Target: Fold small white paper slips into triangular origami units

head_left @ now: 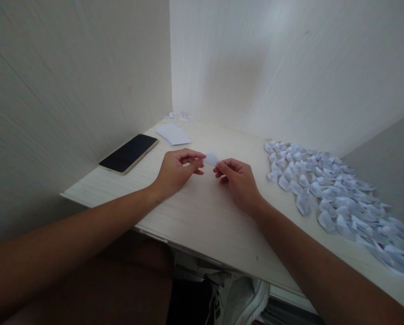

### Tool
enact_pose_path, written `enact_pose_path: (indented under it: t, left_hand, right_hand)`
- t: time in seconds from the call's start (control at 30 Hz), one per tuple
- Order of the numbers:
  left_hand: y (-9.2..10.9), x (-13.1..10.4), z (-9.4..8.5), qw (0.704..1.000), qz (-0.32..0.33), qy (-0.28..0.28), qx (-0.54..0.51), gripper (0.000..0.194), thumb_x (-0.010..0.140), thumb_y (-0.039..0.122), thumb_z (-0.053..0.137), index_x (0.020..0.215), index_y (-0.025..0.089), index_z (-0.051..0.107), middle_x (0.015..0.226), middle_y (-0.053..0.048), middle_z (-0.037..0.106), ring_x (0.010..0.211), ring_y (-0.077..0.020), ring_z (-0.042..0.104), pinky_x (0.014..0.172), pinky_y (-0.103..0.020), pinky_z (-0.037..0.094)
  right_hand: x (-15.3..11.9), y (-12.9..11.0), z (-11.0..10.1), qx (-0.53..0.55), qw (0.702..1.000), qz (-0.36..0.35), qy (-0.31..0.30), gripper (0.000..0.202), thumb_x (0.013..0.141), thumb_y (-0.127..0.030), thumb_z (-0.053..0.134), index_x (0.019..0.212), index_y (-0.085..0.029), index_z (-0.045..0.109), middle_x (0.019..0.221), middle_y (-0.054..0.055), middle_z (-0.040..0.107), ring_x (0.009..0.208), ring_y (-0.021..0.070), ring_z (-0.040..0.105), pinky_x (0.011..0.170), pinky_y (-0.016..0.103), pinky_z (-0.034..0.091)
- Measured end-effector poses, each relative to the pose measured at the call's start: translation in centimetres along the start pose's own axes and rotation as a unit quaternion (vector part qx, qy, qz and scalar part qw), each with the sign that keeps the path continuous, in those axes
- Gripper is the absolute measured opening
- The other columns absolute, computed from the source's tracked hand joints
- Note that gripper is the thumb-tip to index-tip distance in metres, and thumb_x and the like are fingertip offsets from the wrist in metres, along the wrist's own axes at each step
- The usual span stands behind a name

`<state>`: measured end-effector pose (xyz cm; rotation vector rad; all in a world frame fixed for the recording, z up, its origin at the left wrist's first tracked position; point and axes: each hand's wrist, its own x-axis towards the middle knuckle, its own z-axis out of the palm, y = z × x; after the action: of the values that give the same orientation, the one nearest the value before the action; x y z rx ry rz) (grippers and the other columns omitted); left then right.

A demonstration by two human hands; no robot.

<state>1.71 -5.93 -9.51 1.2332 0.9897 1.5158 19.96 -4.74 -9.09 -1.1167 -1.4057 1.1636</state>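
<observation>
Clearly, both hands close in on one small piece of white paper (pixel 210 158), which sits between them just above the middle of the white tabletop (pixel 202 216). The left hand (pixel 180 168) has its thumb and index finger drawn together at the paper's left edge in a narrow pinch, its other fingers curled loosely beneath. The right hand (pixel 237 178) pinches the lower right corner between thumb and index finger, also with barely any gap, while its remaining fingers bend in under the palm. The paper looks folded, with a peak along its upper side; its exact creases are too small to make out. How hard either hand presses, I cannot tell. The fingertips of the two hands stay apart, with the paper bridging the space.

Beyond the left hand lies a short stack of flat white paper sheets (pixel 174 134), and behind it, near the corner where the walls meet, a little heap of thin white scraps (pixel 179 116). A phone (pixel 129 153) with a dark screen and a pale edge lies face up at the left, close to the wall. Well to the right of the right hand, a broad spread of folded paper pieces (pixel 323 185) covers that side of the tabletop, many overlapping.
</observation>
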Motion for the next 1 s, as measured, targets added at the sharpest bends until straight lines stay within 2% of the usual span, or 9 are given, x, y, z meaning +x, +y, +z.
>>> enact_pose_path:
  t: [0.17,0.3,0.47,0.67,0.8,1.0]
  left_hand:
    - [0.0,-0.1,0.1,1.000,-0.006,0.007,0.027,0.030,0.067,0.026,0.092,0.092,0.013,0.081,0.076,-0.005,0.078,0.065,-0.0178,0.075,0.067,-0.033,0.067]
    - [-0.3,0.0,0.1,0.999,-0.003,0.028,0.020,0.029,0.067,0.027,0.092,0.090,0.013,0.081,0.076,-0.006,0.078,0.063,-0.0175,0.073,0.065,-0.034,0.067]
    - [-0.4,0.1,0.2,1.000,-0.002,0.029,-0.010,0.033,0.063,0.027,0.094,0.090,0.014,0.079,0.075,-0.004,0.076,0.066,-0.0172,0.073,0.067,-0.035,0.068]
    - [-0.2,0.0,0.2,0.999,0.000,0.035,-0.010,0.033,0.065,0.028,0.093,0.092,0.014,0.080,0.078,-0.005,0.076,0.070,-0.0172,0.072,0.059,-0.029,0.064]
    - [-0.2,0.1,0.3,0.998,-0.007,0.051,-0.035,0.041,0.061,0.024,0.092,0.099,0.013,0.080,0.076,-0.003,0.075,0.067,-0.0148,0.069,0.054,-0.024,0.061]
    - [0.0,0.0,0.7,0.997,-0.018,0.057,-0.048,0.045,0.062,0.029,0.093,0.102,0.012,0.081,0.078,-0.005,0.076,0.069,-0.0159,0.070,0.057,-0.027,0.064]
  right_hand:
    - [-0.1,0.2,0.1,-0.002,1.000,-0.002,0.021,0.028,0.080,-0.043,0.079,0.097,-0.020,0.084,0.088,0.006,0.082,0.071,0.0148,0.067,0.058,0.026,0.050]
    - [-0.1,0.5,0.3,-0.059,0.996,-0.051,0.035,0.036,0.086,-0.041,0.075,0.114,-0.022,0.085,0.094,0.007,0.085,0.072,0.0171,0.072,0.064,0.031,0.057]
    - [-0.4,0.4,0.3,-0.132,0.985,-0.107,0.042,0.036,0.085,-0.040,0.078,0.116,-0.025,0.085,0.090,0.006,0.085,0.074,0.0217,0.076,0.073,0.038,0.062]
    - [-0.8,0.2,0.9,-0.136,0.983,-0.106,0.058,0.035,0.087,-0.041,0.078,0.117,-0.024,0.085,0.087,0.006,0.085,0.073,0.0238,0.078,0.077,0.041,0.064]
    - [-1.1,0.2,1.5,-0.136,0.983,-0.107,0.063,0.034,0.089,-0.039,0.076,0.119,-0.025,0.085,0.091,0.006,0.085,0.074,0.0233,0.079,0.080,0.041,0.064]
    - [-1.5,-0.1,2.0,-0.159,0.972,-0.148,0.091,0.030,0.091,-0.038,0.072,0.114,-0.024,0.085,0.092,0.007,0.084,0.074,0.0232,0.078,0.078,0.041,0.064]
